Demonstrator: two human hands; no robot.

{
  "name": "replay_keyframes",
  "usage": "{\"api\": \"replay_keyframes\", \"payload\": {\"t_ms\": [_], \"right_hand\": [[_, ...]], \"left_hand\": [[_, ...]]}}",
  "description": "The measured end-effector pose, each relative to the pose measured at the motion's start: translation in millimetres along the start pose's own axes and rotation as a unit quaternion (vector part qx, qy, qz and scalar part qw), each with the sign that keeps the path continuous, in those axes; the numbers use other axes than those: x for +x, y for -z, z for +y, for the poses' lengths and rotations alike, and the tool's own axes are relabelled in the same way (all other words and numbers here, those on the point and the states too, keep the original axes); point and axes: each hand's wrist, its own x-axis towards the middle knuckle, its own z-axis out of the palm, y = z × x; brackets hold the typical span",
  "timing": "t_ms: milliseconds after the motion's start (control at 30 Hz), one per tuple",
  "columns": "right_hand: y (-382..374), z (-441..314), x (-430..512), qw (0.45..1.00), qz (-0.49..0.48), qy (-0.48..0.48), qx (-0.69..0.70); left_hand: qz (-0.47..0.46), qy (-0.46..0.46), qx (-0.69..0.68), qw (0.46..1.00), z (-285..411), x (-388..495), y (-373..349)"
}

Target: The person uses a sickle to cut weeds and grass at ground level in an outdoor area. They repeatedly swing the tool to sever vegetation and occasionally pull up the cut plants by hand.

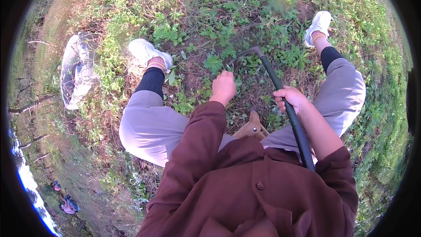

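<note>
My right hand [291, 98] is wrapped around the dark green handle [287, 105] of a hooked hand tool. Its narrow curved metal head [251, 51] is over low weeds and points to the left. The handle runs back alongside my right forearm. My left hand [224, 87] is curled, knuckles up, close to the ground between my feet, just short of the tool's tip. Its fingertips are hidden, so whether it pinches anything does not show. A leafy green plant [213, 64] grows just beyond it.
White shoes, left [149, 52] and right [317, 28], are planted wide in the weeds. A wooden folding seat [251, 127] shows between my thighs. At left lies a pale plastic bag [79, 72]. Far left are bare branches [33, 105] and a distant person [69, 205].
</note>
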Motion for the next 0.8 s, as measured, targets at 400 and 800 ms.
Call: {"api": "replay_keyframes", "payload": {"t_ms": [400,800], "right_hand": [[-22,-21,55,0.981,-0.001,0.069,-0.182],[-30,-15,76,0.984,-0.03,0.0,-0.175]], "left_hand": [[0.03,0.074,0.21,0.974,-71,63,-15],[0.088,0.199,0.005,0.976,-120,68,-26]]}}
